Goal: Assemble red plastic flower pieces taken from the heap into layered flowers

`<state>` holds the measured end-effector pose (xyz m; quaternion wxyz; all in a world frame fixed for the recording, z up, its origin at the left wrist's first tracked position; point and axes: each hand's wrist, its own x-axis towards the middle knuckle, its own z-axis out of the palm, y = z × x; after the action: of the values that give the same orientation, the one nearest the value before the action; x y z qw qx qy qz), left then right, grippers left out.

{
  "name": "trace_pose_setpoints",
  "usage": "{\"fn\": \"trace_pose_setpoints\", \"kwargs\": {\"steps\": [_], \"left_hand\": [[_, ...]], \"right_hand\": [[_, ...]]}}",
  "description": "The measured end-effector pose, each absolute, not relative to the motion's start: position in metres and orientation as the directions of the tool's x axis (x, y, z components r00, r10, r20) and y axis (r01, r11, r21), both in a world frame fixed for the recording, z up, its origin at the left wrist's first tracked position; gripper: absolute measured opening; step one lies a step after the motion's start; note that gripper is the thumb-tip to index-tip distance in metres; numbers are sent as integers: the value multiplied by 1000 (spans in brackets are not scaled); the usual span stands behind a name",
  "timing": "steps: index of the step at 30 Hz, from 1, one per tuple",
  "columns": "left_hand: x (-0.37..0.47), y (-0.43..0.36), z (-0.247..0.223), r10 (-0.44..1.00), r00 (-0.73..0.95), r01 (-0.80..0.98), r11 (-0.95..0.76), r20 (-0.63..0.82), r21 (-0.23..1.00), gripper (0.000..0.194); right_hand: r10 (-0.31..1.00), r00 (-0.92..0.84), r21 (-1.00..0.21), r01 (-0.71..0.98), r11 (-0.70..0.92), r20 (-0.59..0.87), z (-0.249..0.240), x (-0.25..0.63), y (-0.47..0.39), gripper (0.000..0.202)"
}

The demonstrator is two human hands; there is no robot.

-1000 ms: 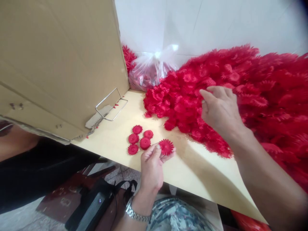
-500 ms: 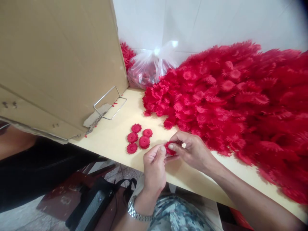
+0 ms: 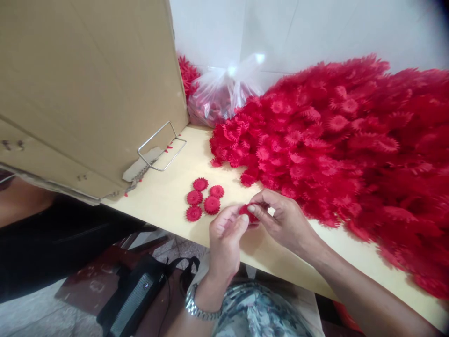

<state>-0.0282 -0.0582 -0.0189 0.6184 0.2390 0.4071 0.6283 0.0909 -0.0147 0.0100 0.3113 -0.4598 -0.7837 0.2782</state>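
Note:
Between my hands is a red flower-shaped piece [image 3: 248,213] with a toothed edge, partly covered by the fingers. My left hand [image 3: 227,234] pinches its left side, the thumb lying near the front. On the other side, my right hand [image 3: 280,215] grips it between thumb and fingers. Left of the hands, several round red flower pieces [image 3: 212,204] lie in a small cluster on the pale tabletop [image 3: 164,196]. Behind and right of my right hand spreads a large heap of loose red flower pieces [image 3: 315,140].
A tall cardboard box [image 3: 87,93] stands at the left, with a bent wire frame [image 3: 162,146] at its lower corner. A tied clear plastic bag [image 3: 220,96] of red pieces sits against the wall. Another person's arm [image 3: 24,201] shows at far left; a black bag [image 3: 136,295] lies below.
My fingers have shifted slightly on the red flower piece, and my left thumb has moved a little to the right. The cluster and heap stay as they were; the view has shifted slightly.

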Motion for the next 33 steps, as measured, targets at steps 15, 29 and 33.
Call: {"fn": "trace_pose_setpoints", "kwargs": {"steps": [15,29,33], "left_hand": [[-22,-58,-22,933,-182,-566,158,-310,809,39],[-28,-59,-15,970,7,-547,208,-245,811,23],[-27,-54,-13,965,-40,-579,190,-261,793,13]], "right_hand": [[907,-416,-866,429,257,64,1,88,-22,37],[846,-252,-592,622,513,469,29,105,6,14],[738,-198,-200,889,413,645,47,130,51,18]]}}
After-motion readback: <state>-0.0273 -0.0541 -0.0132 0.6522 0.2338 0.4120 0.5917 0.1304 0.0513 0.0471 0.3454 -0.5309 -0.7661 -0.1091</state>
